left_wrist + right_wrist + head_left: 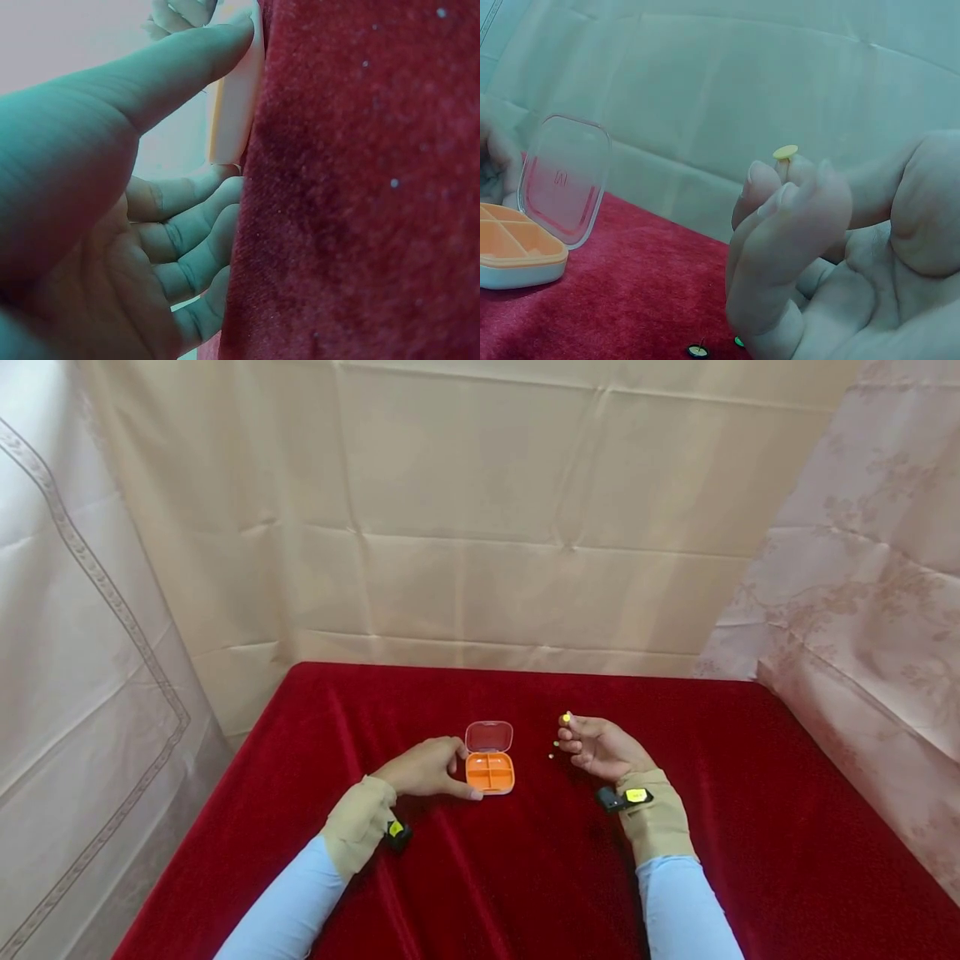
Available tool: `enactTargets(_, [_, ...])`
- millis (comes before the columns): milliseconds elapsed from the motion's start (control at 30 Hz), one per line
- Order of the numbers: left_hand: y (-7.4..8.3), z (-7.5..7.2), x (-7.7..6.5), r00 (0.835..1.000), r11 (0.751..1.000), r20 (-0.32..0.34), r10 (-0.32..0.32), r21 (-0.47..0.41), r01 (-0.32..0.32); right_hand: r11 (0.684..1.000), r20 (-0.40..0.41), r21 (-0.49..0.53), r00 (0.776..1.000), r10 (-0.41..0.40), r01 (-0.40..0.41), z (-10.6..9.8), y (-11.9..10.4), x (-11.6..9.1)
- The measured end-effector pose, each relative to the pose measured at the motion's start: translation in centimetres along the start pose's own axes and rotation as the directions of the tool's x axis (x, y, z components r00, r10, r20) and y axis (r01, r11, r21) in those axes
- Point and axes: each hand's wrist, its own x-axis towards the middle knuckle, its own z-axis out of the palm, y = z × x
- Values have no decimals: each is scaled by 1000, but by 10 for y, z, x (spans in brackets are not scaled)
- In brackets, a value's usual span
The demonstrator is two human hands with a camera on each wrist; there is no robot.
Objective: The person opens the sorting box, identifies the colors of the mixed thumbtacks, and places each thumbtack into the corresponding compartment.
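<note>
A small pill box (491,774) with an orange divided tray, a white base and a clear lid (566,180) lies on the table, its lid raised at the back. My left hand (429,768) grips the box from the left; the thumb (225,41) is at its near side and the index finger at the far end. To the right of the box, my right hand (603,750) pinches a yellow thumbtack (785,152) between thumb and index finger, head up, above the cloth. Just left of that hand lie a pale thumbtack (697,351), point up, and a green thumbtack (739,341), partly hidden by fingers.
A red velvet cloth (540,868) with a few folds covers the table. Beige curtain (465,527) hangs behind the far edge, with pale patterned curtains at the left and right sides.
</note>
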Motion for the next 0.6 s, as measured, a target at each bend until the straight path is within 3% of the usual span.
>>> enactTargets(200, [-1, -1, -1, 1000, 1000, 2, -5, 5, 5, 1000, 8, -5, 1000, 6, -6, 3, 0, 0])
enactTargets(433, [-1, 1, 1, 1000, 1000, 5, -5, -6, 5, 997, -119, -66, 993, 20, -28, 9, -5, -3])
enactTargets(600, [-1, 2, 1, 1000, 1000, 2, -9, -14, 9, 997, -131, -76, 991, 24, -34, 9, -6, -2])
